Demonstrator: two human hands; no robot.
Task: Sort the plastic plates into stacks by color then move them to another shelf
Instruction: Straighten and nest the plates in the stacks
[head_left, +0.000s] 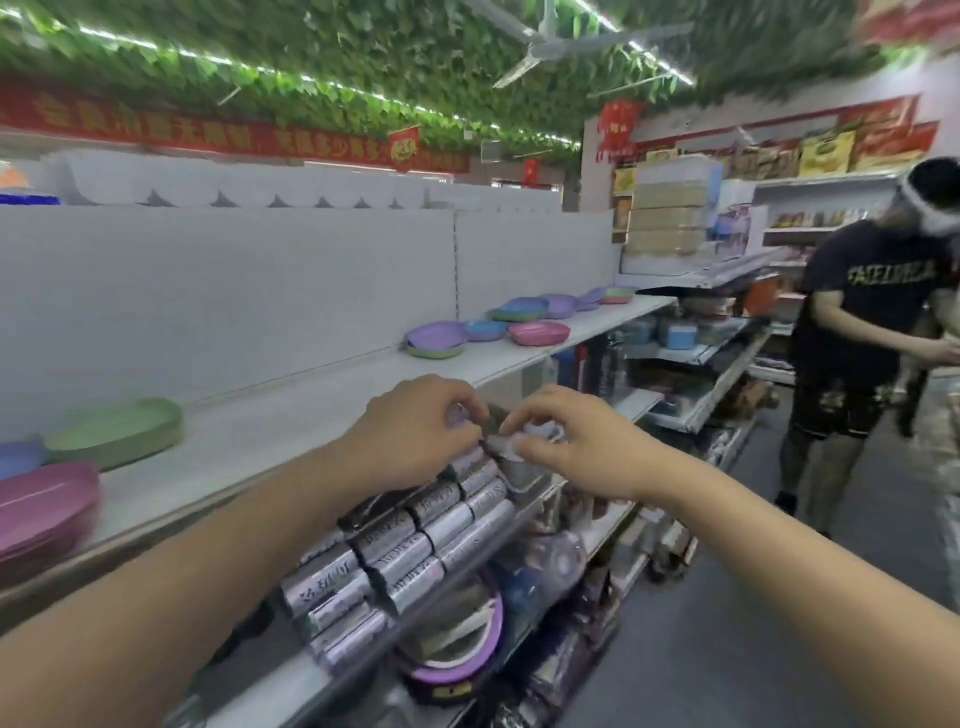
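Sorted plate stacks lie at the near left of the white shelf (291, 415): a green stack (114, 431), a blue one (18, 457) and a pink one (47, 504). Farther along the shelf are mixed plates: a purple plate on a green one (436, 338), a blue plate (485, 330), a pink plate (537, 332) and several more (561, 304) behind them. My left hand (415, 431) and my right hand (576, 447) meet just off the shelf's front edge. Both pinch a small shiny scrap (498, 446), too blurred to identify. Neither hand touches a plate.
Below my hands a lower shelf carries silver-wrapped packs (415, 540) and rolls of purple tape (452, 654). A person in a dark T-shirt (862, 322) stands in the aisle on the right. White bowls (208, 182) line the top shelf.
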